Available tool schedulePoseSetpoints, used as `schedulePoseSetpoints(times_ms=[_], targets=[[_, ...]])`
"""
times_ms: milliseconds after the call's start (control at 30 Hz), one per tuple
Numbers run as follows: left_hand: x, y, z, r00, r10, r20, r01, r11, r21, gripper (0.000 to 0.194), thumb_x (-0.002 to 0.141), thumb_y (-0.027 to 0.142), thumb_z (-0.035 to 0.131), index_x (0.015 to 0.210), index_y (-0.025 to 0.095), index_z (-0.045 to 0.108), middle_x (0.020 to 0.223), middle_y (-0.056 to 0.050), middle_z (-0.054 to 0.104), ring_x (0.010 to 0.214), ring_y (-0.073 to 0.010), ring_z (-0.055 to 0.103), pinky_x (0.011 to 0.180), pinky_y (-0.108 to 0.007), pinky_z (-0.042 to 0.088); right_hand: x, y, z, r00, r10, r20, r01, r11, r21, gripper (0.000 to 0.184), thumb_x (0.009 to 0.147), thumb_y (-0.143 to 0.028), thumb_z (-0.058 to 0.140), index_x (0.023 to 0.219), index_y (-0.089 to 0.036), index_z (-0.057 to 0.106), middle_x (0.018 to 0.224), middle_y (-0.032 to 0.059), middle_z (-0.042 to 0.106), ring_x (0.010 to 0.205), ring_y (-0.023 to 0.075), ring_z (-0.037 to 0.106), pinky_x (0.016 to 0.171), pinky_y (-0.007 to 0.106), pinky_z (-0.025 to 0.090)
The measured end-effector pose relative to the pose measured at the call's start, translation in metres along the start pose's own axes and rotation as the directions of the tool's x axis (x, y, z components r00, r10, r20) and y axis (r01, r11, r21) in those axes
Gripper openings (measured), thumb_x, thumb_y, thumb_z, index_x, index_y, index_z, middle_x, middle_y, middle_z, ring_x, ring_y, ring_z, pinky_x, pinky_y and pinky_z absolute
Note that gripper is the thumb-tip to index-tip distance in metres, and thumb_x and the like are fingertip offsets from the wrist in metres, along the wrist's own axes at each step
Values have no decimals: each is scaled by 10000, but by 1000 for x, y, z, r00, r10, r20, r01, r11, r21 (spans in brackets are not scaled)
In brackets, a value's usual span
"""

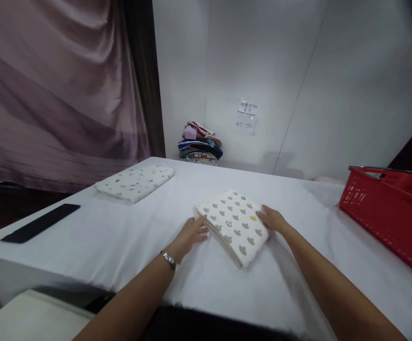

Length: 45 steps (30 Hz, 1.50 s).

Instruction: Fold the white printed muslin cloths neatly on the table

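Two sets of fingers (264,217), folded cloth (234,229) between.

pink curtain (67,85); paper notes (245,125) (handwritten) on pale wall (255,52)

Cloths (232,220), strip (42,223), basket (394,215) on table (138,232)

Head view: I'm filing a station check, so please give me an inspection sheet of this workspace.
Surface: white-covered table, lightly creased.
Job's things: folded grey-print cloth, lying flat between the grips.
Clutter: second folded cloth at far left; black strip near the left edge; red basket at right.
Grips: left grip open, at the grey-print cloth's left edge; right grip at its right edge, closure unclear.
Cables: nothing seen.
Surroundings: fabric stack beyond the table, paper notes on a pale wall, pink curtain at left.
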<state>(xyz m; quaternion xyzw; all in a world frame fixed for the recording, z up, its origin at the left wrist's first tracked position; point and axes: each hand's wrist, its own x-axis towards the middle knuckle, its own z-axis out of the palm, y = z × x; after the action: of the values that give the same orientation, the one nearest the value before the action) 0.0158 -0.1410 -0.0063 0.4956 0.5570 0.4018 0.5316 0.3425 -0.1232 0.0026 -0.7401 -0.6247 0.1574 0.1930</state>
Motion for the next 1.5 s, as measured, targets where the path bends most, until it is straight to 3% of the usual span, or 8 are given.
schedulePoseSetpoints(times_ms=[267,433,633,800,900,1033,1333,1500], targets=[[59,29,43,989,13,-150,-12,1000,11,611,732,260,656,1250,172,344,1228,-154,558,1037,-233,593,767,-300,519,-6,-6,3,997,33,64,-36,998,43,446,801,-513,504,1089,-201,641,1095,75,662,1027,277,594,871,342,441],[101,38,23,965,54,-259,-3,981,193,696,643,226,728,1250,146,398,1262,-210,515,1172,-335,493,911,-403,438,-31,-14,13,998,19,63,-28,987,157,474,799,-548,490,1130,-230,611,1086,48,664,970,240,611,796,309,468],[85,37,17,947,238,-215,-127,893,432,489,709,276,683,1134,106,510,1278,-213,500,1234,-378,412,1025,-445,315,-41,5,22,998,60,16,-58,833,550,461,808,-529,475,1061,-195,666,1080,50,674,994,222,602,849,312,471],[62,44,50,861,496,115,-411,543,733,488,830,357,538,1267,159,448,1450,-130,332,1353,-268,245,1109,-395,182,-41,10,26,997,71,15,-63,739,671,448,777,-500,523,1037,-173,684,1017,55,694,967,227,607,821,316,474],[61,35,64,872,415,259,-401,304,864,550,872,469,421,1322,152,407,1476,-131,284,1371,-281,189,1107,-465,133,-47,4,25,1000,27,2,-22,766,642,434,779,-496,519,1029,-182,684,977,40,696,909,224,613,789,313,464],[67,22,67,887,359,292,-370,170,913,573,886,516,332,1310,146,437,1444,-136,346,1357,-278,224,1101,-467,109,-52,-4,24,1000,-8,-24,19,856,517,364,797,-428,489,1016,-204,674,962,24,687,865,212,605,753,302,440],[68,31,47,939,300,166,-258,299,919,585,892,517,294,1354,168,379,1509,-109,200,1394,-275,109,1100,-490,127,-48,-5,25,999,23,-47,-1,906,423,328,796,-380,479,1011,-226,672,929,9,683,847,188,601,752,278,431],[65,21,43,955,249,164,-255,398,881,613,884,487,311,1377,124,350,1519,-116,158,1402,-267,53,1108,-424,183,-30,-5,24,982,181,54,-187,894,407,518,757,-406,562,1225,-185,569,1104,77,644,980,229,592,842,312,441]])
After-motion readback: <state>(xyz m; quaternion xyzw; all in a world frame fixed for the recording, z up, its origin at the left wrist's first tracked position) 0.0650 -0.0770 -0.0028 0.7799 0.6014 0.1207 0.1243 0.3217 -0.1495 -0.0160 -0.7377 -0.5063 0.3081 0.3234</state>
